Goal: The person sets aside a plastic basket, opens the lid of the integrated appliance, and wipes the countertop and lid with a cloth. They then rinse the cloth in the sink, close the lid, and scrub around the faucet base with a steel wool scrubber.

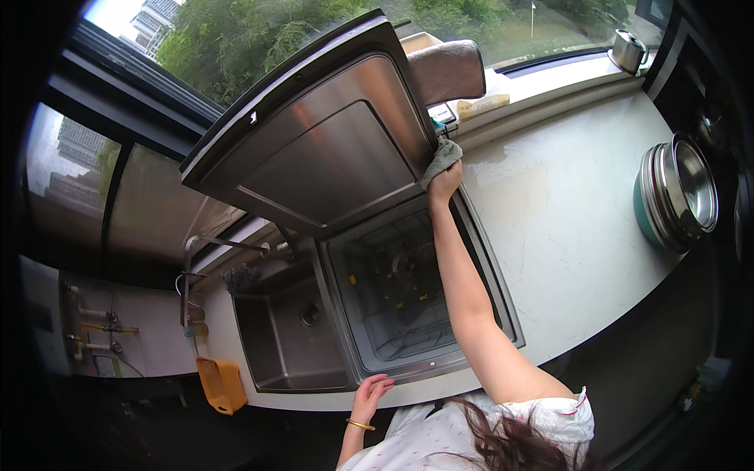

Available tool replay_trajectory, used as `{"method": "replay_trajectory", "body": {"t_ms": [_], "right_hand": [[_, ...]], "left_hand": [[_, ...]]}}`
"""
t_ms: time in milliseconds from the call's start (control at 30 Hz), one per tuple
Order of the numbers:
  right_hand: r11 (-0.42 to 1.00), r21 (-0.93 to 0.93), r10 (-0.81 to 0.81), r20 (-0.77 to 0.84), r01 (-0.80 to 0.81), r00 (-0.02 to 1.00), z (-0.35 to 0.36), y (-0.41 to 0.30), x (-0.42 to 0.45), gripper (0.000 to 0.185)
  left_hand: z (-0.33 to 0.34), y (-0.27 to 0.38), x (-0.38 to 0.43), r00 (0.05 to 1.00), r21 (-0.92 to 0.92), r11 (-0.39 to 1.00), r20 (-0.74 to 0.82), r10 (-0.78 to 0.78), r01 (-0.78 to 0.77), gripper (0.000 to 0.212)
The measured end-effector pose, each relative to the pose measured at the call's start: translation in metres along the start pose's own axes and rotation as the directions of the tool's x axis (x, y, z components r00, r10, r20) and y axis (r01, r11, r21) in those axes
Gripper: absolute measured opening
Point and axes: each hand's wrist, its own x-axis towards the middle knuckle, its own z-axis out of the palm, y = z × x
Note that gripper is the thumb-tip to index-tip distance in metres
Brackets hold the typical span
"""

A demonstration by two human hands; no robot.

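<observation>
My right hand (446, 181) grips a grey-green cloth (443, 160) and presses it to the lower right edge of a raised, metal-lined lid (312, 141). Under my right forearm lies the open tub of a built-in sink dishwasher (347, 318), with a wire rack and small yellow parts inside. My left hand (371, 393) holds nothing; its fingers are a little apart by the front rim of the counter. Left of the tub is a stainless steel sink basin (294, 353) with a drain.
A square-necked faucet (187, 265) and a dark brush (240, 278) stand by the sink. An orange plastic basket (221, 385) hangs at the counter's left end. Stacked metal bowls (677, 194) sit on the white countertop (565, 194) at right. A metal pitcher (629, 52) stands on the windowsill.
</observation>
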Motion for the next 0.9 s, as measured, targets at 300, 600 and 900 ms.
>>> {"method": "replay_trajectory", "body": {"t_ms": [300, 600, 900], "right_hand": [[0.701, 0.683, -0.304, 0.026, 0.206, 0.952, 0.061, -0.196, 0.009, 0.031], [0.621, 0.114, -0.69, 0.548, 0.776, 0.472, 0.13, -0.269, -0.061, 0.024], [0.389, 0.446, -0.874, 0.455, 0.806, 0.17, 0.217, -0.269, -0.21, 0.022]], "left_hand": [[-0.01, -0.011, 0.011, 0.991, -0.125, 0.985, 0.051, 0.126, -0.119, 0.026], [-0.045, -0.038, 0.013, 0.98, -0.218, 0.956, -0.028, 0.197, -0.198, 0.027], [-0.092, -0.07, 0.014, 0.958, -0.356, 0.89, -0.149, 0.246, -0.284, 0.024]]}}
